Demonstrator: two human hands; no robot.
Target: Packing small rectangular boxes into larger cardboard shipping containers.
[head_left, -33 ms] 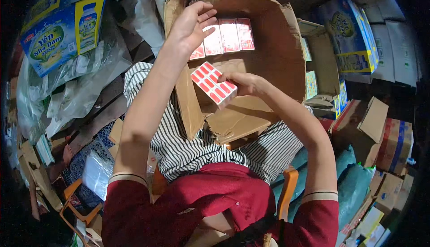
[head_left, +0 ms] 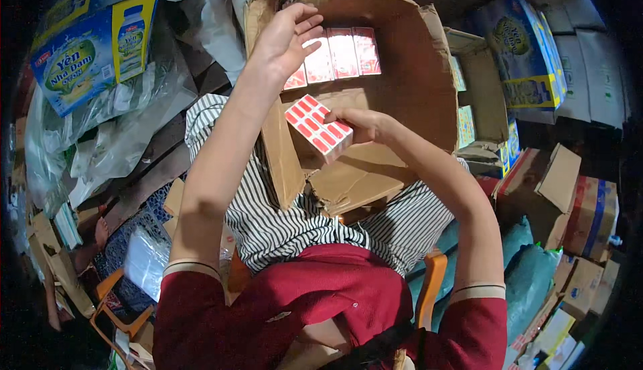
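Observation:
My right hand [head_left: 360,124] grips a white block-shaped pack with rows of red rectangles [head_left: 317,126], perhaps a bundle of small boxes. The pack is tilted, above the near left part of an open cardboard carton [head_left: 422,82] at my lap. Raised over the carton's left side, my left hand [head_left: 289,40] is open and holds nothing, its fingers loosely curved and apart. Beneath and beside its fingers, several red-and-white packs [head_left: 343,53] stand in a row along the carton's far side. My left hand hides part of the leftmost ones.
A near flap [head_left: 362,179] of the carton folds out over my striped trousers. To the right stands a smaller open carton [head_left: 485,82] with boxes inside. Blue-and-yellow boxes [head_left: 74,68] and clear plastic [head_left: 107,155] lie at left. Green sacks [head_left: 529,283] sit beside an orange chair arm [head_left: 429,289].

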